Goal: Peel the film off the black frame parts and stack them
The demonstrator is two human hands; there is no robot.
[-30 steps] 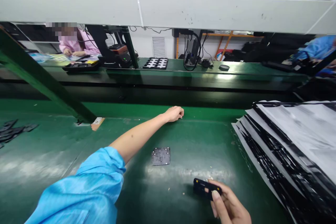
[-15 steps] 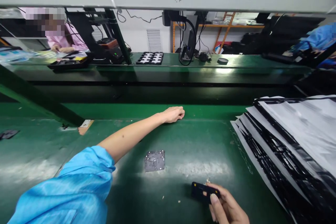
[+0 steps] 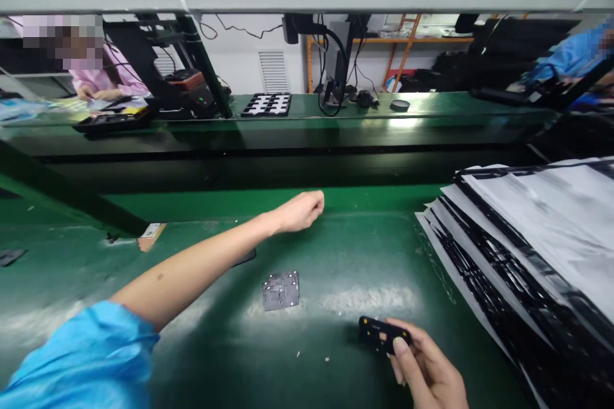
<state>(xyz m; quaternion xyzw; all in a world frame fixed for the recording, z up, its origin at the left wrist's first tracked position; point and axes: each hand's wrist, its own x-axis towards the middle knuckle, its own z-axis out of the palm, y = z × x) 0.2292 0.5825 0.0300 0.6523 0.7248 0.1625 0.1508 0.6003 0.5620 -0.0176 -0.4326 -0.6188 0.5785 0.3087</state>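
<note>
My left hand [image 3: 303, 211] is closed in a fist above the far part of the green bench [image 3: 355, 268]; what its curled fingers hold, if anything, is hidden. Between thumb and fingers, my right hand [image 3: 422, 361] grips a small black plate [image 3: 381, 334] with yellow marks and a pale opening, low over the bench. A flat grey part [image 3: 281, 291] with small white spots lies between the two hands. Beside my left forearm a dark flat piece [image 3: 245, 258] shows in part, the rest of it covered by the arm.
Stacked black trays with white sheets [image 3: 542, 230] fill the right side. A green post [image 3: 91, 204] slants at the left. Beyond stands another bench with a black-and-white tray [image 3: 267, 104] and a monitor [image 3: 334, 67]. One person [image 3: 110, 80] sits back left, another [image 3: 566, 61] back right.
My left hand and forearm have shifted left and somewhat nearer, uncovering part of the dark flat piece. My right hand, still gripping the black plate, has moved slightly right and up.
</note>
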